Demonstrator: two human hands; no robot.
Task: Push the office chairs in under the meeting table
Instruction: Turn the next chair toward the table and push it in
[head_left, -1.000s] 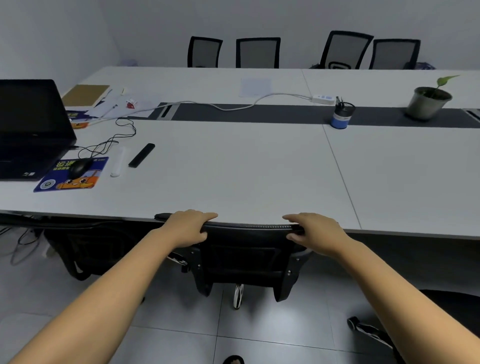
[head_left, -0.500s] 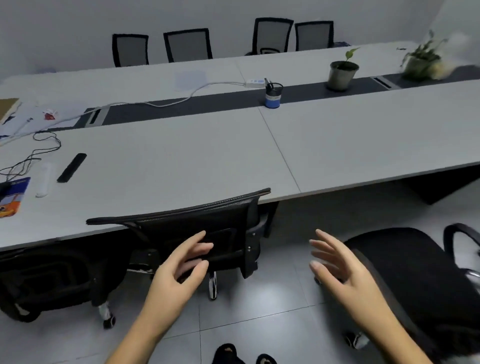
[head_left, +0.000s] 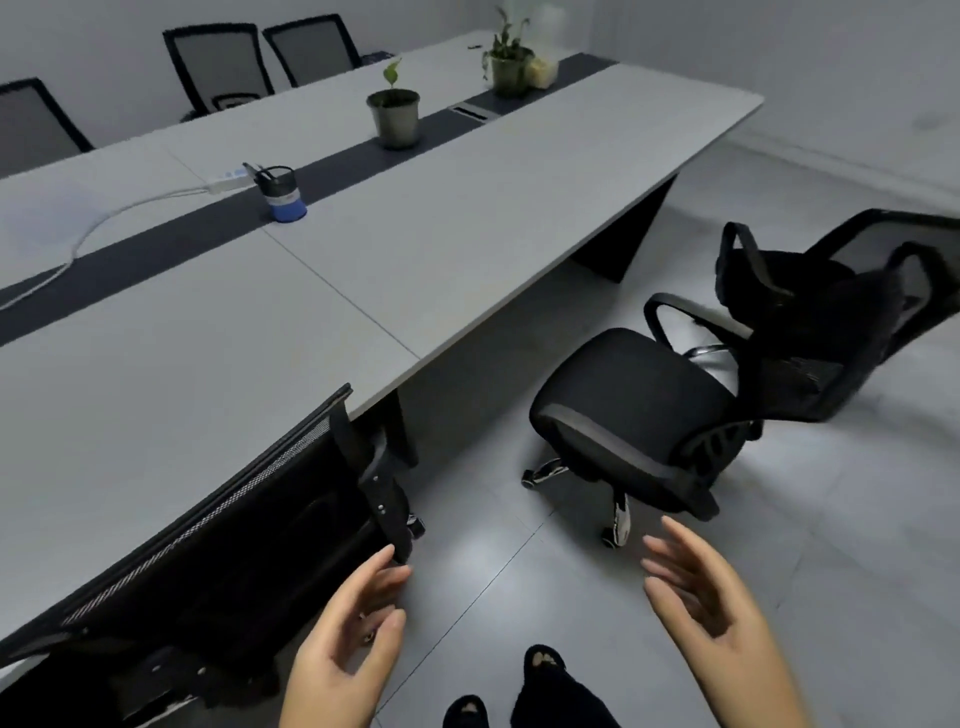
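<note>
The long grey meeting table (head_left: 467, 249) runs from lower left to upper right. A black mesh-backed office chair (head_left: 218, 540) sits tucked against its near edge at the lower left. A second black office chair (head_left: 639, 410) stands out on the floor to the right, seat facing the table. A third black chair (head_left: 852, 322) stands behind it, farther right. My left hand (head_left: 348, 644) hovers open just right of the tucked chair's back, touching nothing. My right hand (head_left: 706, 603) is open too, below the second chair's wheels.
On the table stand a blue pen cup (head_left: 283, 195), a power strip with white cable (head_left: 226, 179) and two potted plants (head_left: 393, 111). More chairs (head_left: 218, 65) line the far side. Grey tiled floor (head_left: 779, 519) lies open to the right. My feet (head_left: 519, 691) show below.
Both hands have let go of the first chair's back, now pushed in. My view has swung right, bringing the two loose chairs into sight, and my open hands have moved that way.
</note>
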